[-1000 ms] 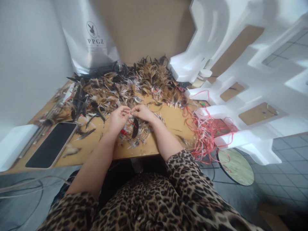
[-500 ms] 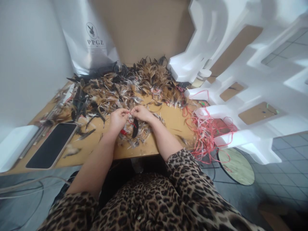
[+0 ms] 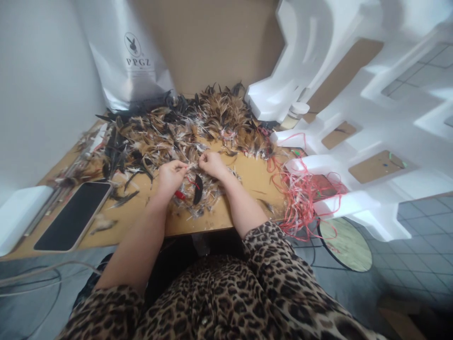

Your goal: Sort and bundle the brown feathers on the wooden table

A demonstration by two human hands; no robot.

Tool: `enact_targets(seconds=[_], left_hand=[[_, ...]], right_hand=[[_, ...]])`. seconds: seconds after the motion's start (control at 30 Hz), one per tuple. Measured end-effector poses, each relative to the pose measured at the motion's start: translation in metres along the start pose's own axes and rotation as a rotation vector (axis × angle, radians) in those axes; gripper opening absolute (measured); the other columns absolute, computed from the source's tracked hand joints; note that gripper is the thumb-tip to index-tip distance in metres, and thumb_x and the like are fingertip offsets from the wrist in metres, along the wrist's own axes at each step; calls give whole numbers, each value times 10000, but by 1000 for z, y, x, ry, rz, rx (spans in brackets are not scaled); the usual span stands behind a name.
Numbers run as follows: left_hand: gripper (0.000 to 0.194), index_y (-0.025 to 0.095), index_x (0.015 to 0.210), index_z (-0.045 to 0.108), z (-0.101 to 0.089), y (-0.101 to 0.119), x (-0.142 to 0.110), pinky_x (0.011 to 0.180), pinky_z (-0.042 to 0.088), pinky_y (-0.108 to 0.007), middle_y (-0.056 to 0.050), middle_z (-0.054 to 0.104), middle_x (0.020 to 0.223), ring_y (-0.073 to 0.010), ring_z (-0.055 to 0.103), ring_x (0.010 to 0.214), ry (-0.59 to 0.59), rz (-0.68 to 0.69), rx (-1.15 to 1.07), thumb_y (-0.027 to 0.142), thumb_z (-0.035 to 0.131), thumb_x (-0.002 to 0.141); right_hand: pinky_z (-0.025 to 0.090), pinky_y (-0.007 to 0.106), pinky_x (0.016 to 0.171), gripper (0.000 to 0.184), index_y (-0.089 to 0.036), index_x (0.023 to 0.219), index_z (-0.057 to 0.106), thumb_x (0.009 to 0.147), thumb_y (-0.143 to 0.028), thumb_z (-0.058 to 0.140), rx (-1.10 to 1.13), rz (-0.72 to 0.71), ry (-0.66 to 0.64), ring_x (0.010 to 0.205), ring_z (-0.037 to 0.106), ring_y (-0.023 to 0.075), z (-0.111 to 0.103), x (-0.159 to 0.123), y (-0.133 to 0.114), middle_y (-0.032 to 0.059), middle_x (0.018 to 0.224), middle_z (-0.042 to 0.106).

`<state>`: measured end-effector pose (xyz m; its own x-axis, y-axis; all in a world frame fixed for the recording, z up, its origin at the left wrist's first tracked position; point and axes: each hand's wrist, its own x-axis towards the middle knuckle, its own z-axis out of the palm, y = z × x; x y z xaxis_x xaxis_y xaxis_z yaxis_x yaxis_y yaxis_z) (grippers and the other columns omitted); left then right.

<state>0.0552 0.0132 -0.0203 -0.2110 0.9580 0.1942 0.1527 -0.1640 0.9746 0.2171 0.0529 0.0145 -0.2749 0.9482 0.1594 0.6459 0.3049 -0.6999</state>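
My left hand (image 3: 171,177) is closed in a pinch above the near part of the table, with a small reddish bit at its fingertips that is too small to name. Just right of it, my right hand (image 3: 214,166) is also pinched; whatever it may hold does not show. Below and between the hands lie a dark curved feather (image 3: 197,190), a thin red string (image 3: 191,181) and a small red object (image 3: 180,194). They rest among scattered pale feather scraps (image 3: 208,200). Beyond my hands spreads a big pile of brown and black feathers (image 3: 152,134).
A phone (image 3: 73,216) and a white box (image 3: 23,215) lie on the table's left. At the right edge hangs a tangle of red strings (image 3: 300,198) against white foam pieces (image 3: 375,208). A lidded jar (image 3: 296,113) and a silver bag (image 3: 136,82) stand behind.
My hands, whose fingertips met half a second ago, have drawn slightly apart. The right has moved a little up and right. The view has shifted slightly.
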Motion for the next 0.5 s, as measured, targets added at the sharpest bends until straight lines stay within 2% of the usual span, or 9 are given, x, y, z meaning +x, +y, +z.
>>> enact_targets(seconds=[0.1,0.2,0.27,0.37,0.5], left_hand=[[85,149,656,641,3,8,-2,552,509,-263,-46,660,602,-154,631,567,-13,-116,-41,201,684,603],[149,130,667,623,5,14,-4,546,515,-255,-55,665,607,-151,641,570,-21,-156,-70,230,706,595],[193,123,686,610,5,17,-5,560,522,-251,-60,671,623,-155,655,599,-25,-177,-124,251,720,592],[239,123,722,585,4,20,-4,617,532,-243,-73,693,700,-160,678,688,-31,-214,-277,252,736,588],[243,146,732,549,1,20,-3,708,528,-235,-80,708,880,-162,678,843,-57,-178,-480,229,735,598]], right_hand=[[373,219,590,105,-152,669,596,666,-216,513,-35,-2,56,603,520,110,1,1,1,23,629,610],[381,217,582,87,-151,660,587,670,-213,527,-20,-5,107,580,523,105,3,0,0,21,617,611],[381,200,537,86,-147,694,582,695,-208,521,122,33,90,517,515,85,2,0,-3,8,599,613],[338,166,428,132,-142,775,575,760,-262,521,495,99,-11,422,486,50,-2,-2,-8,-3,629,640],[238,154,333,294,-133,680,566,749,-417,592,756,161,-146,346,406,27,-6,-4,-12,-11,552,616]])
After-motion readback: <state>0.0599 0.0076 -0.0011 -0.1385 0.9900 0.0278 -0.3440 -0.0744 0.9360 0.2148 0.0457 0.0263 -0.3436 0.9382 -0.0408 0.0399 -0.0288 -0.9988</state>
